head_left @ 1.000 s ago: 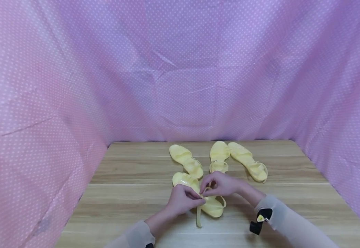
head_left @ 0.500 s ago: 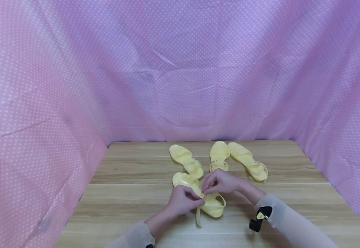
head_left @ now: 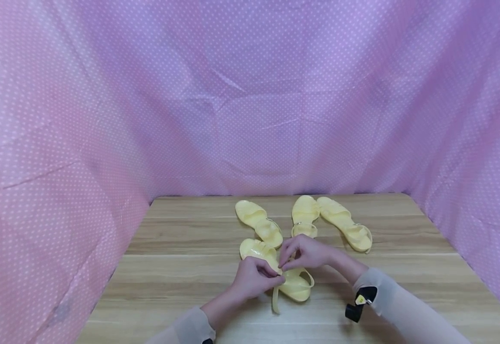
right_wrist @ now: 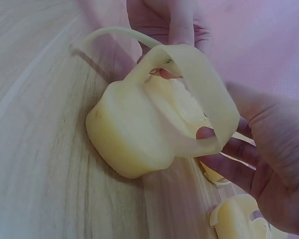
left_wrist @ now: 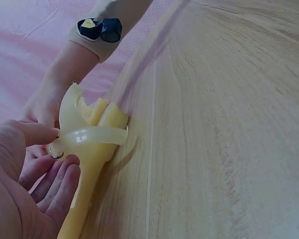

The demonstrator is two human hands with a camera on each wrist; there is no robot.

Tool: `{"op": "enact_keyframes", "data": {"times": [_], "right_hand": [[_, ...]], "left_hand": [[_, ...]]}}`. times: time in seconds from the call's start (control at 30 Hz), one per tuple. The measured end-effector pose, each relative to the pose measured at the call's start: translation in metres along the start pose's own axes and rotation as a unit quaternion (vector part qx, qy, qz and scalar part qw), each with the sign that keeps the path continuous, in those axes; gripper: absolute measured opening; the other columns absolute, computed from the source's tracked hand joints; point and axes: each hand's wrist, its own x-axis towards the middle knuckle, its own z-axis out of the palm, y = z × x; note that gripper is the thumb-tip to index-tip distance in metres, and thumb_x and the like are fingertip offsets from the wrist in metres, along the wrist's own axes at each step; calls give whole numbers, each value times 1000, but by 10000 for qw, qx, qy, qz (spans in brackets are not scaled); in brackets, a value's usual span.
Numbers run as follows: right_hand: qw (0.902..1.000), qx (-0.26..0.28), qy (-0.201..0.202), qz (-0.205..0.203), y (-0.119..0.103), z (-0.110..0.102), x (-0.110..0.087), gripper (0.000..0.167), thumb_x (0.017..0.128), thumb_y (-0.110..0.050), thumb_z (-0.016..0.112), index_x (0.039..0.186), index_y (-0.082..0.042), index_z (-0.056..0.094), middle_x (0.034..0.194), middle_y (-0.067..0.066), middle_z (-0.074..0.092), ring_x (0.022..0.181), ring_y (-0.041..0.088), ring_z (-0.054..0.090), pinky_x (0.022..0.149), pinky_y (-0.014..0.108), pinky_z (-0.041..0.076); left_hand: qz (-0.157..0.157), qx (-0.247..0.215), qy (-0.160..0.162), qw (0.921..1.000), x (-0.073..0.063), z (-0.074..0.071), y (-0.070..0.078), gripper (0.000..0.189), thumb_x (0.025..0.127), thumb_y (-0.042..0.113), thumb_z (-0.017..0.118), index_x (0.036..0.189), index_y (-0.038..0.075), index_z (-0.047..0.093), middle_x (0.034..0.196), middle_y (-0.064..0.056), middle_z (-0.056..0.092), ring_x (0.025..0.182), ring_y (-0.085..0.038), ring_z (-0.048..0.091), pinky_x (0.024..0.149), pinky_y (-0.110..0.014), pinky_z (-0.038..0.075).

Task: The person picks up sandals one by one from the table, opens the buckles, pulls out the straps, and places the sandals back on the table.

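Note:
A pale yellow sandal (head_left: 295, 287) lies on the table at front centre, heel toward me. My left hand (head_left: 252, 278) pinches its ankle strap (left_wrist: 97, 135) between thumb and fingers, right at a small metal buckle (left_wrist: 56, 153). Close beside it, my right hand (head_left: 308, 253) holds the strap on the other side with its fingertips. In the right wrist view the strap loop (right_wrist: 209, 92) stands up over the heel (right_wrist: 132, 134), right-hand fingers (right_wrist: 231, 162) against it. The strap's loose end (head_left: 275, 302) hangs down past my left thumb.
Three more yellow sandals lie behind: one at left (head_left: 250, 213), one in the middle (head_left: 305, 210) partly behind my right hand, one at right (head_left: 340, 220). A pink dotted cloth (head_left: 250, 119) surrounds the wooden table (head_left: 181, 239) at the back and sides.
My right hand has shifted slightly up and right from the buckle area, then a little back left. The left hand keeps its place, and the sandals have not moved.

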Motion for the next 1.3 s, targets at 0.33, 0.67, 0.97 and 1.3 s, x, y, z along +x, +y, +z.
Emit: {"op": "enact_keyframes", "data": {"times": [0.33,0.67,0.97,1.3], "right_hand": [[9990,-431,25,-84,-3,1,1,14,97,-19,79,110,-13,82,102,3,77,88,2,64,65,23,59],[9984,-431,-84,367,-5,-1,3,10,95,-22,82,103,-17,82,99,-2,74,90,-1,61,67,22,57],[9985,-433,-38,328,-3,-1,2,11,97,-23,80,106,-17,81,97,0,73,86,9,63,66,23,58],[9973,-523,30,519,-10,-1,6,13,92,-25,85,100,-15,83,91,-2,74,82,11,63,70,32,59]], "left_hand": [[-8,-80,12,10000,-1,-1,0,18,77,15,94,79,4,81,74,-8,79,61,-2,68,58,-17,57],[-21,-142,-9,9999,-1,0,0,17,78,13,93,79,2,80,74,-8,79,62,-2,67,58,-16,56],[8,-173,18,9998,-3,0,1,17,78,13,94,80,3,80,74,-8,79,61,-1,67,58,-17,56],[-21,-202,23,9998,-5,0,3,18,79,13,93,80,1,79,75,-12,79,62,-2,68,58,-16,56]]}}
